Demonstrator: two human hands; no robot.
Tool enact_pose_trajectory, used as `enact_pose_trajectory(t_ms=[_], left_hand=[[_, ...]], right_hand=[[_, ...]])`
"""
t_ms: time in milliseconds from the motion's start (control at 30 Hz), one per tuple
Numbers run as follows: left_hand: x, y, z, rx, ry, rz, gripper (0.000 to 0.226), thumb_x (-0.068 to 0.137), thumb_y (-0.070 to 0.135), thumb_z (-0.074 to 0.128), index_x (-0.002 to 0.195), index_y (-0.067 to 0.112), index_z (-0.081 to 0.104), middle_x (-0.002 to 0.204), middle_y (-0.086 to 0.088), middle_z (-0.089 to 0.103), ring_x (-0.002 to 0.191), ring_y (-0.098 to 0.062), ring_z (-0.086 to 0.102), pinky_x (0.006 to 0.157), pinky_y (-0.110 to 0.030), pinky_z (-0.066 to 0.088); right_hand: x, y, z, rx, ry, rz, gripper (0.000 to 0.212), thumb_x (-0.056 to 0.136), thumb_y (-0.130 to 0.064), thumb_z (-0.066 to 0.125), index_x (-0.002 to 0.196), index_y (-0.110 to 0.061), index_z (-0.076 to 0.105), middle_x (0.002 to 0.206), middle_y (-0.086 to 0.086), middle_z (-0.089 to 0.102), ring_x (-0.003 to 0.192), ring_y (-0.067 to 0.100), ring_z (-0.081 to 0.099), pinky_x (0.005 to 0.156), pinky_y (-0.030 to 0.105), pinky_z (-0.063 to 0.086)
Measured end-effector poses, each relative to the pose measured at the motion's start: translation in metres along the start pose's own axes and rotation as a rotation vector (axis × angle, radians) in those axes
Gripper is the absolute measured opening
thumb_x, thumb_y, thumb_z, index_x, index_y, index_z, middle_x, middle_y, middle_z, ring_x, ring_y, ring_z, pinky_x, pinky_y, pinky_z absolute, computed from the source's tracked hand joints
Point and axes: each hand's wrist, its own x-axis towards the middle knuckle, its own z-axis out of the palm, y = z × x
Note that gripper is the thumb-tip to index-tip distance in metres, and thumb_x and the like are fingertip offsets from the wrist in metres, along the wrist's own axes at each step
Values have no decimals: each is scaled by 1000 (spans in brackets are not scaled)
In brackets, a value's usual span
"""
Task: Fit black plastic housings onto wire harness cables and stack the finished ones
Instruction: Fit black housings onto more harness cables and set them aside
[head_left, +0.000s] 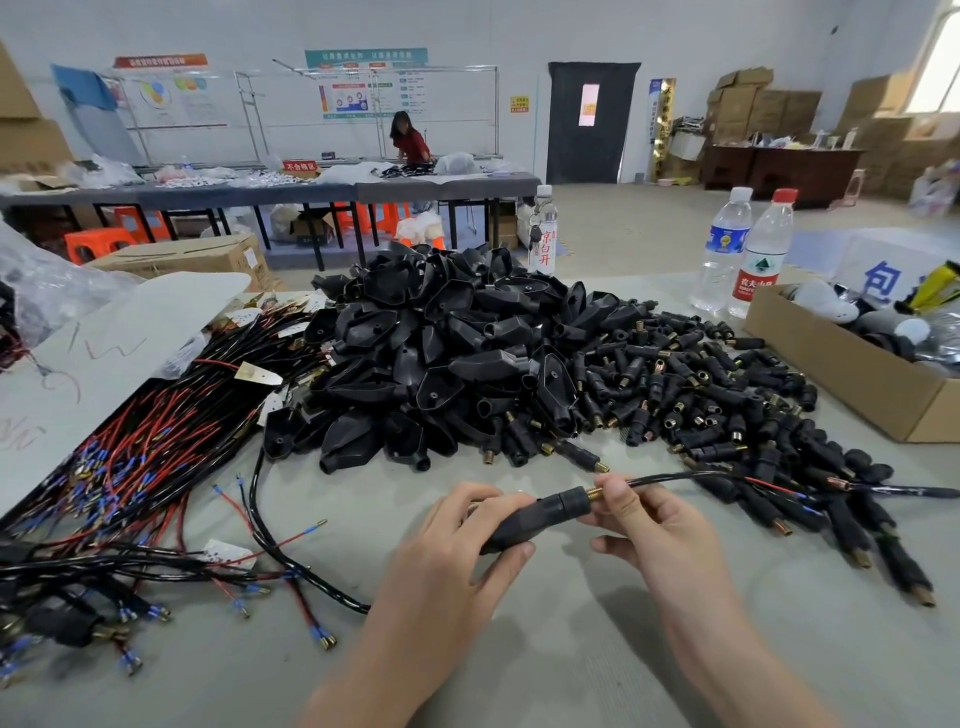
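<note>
Grey felt-like cloth covers the work surface (519, 649), and the task looks far from done: a heap of glossy, angular shell housings (441, 353) fills the middle, and red-and-black harness cables (130, 467) crowd the left edge. Near the front edge, the left hand (447, 556) grips a matte barrel housing (535, 517). The right hand (660, 530) pinches its thin cable (675, 475) beside the brass thread. Fitted ones (857, 530) seemingly lie rightward.

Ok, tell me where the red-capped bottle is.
Head view, right side: the red-capped bottle stands beside the blue-labelled bottle, at the cardboard box's far corner.
</note>
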Motion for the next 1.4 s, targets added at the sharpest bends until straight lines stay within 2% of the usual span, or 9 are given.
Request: enact_pose_trajectory(t_ms=[333,400,533,733,900,1067,1200,1333,1400], left_hand=[[-2,2,-5,-52,19,-46,39,91,53,53,129,44,49,119,22,50,103,-4,57,78,-29,53],[-3,4,-9,-137,40,-95,41,90,52,57,130,46,47,120,23,50,107,-4,57,83,-20,49],[-3,18,-16,-683,231,-481,57,90,33,71,133,50,38,113,28,60,95,-3,66,80,-13,50],[-23,17,-48,-1396,436,-854,38,82,39,71,102,6,70,94,-8,75,82,-23,72,62,-30,55],[-47,-13,-105,-1201,569,-919,28,97,28,62,87,5,73,94,-23,74,83,-28,71,75,-39,54],[-74,-54,-185,-1007,715,-899,36,101,32,56,83,7,73,85,-18,75,76,-30,72,67,-37,55],[-71,-95,-260,-856,935,-901,28,101,22,57,77,7,58,57,-1,62,46,-7,60,46,-21,52],[-68,-140,-309,-670,1058,-1049,20,97,22,58,91,4,53,98,-17,64,84,-25,68,84,-38,60],[-71,-147,-304,-541,1060,-1194,43,92,31,56,114,-7,52,119,-25,61,102,-35,64,96,-51,52]], right_hand=[[-3,0,2,-22,-6,-40,42,76,-45,67,95,-8,69,85,6,78,80,19,76,56,20,56],[-4,-1,4,-20,-7,-39,41,78,-43,66,96,-7,69,86,6,78,81,20,76,56,20,56],[-8,-4,20,-9,-10,-1,38,80,-40,64,94,-5,68,85,4,78,84,19,76,56,19,56],[-43,-6,96,-58,-144,35,35,87,-41,67,96,-7,72,86,3,78,82,15,76,59,19,56],[-98,6,193,-67,-332,66,33,88,-45,67,81,-13,74,73,-1,74,63,11,65,56,26,48],[-137,7,277,-17,-530,40,22,101,-23,56,93,-15,75,88,1,77,78,12,68,71,29,52],[-155,7,315,-166,-697,10,26,100,-20,57,125,-24,64,114,-8,69,103,5,64,99,31,50],[-158,6,310,-398,-892,-129,32,100,-20,55,129,-31,60,119,-12,67,110,0,59,101,21,44],[-154,6,298,-391,-894,-168,31,100,-14,54,128,-24,62,119,-14,67,109,-4,59,97,15,44]])
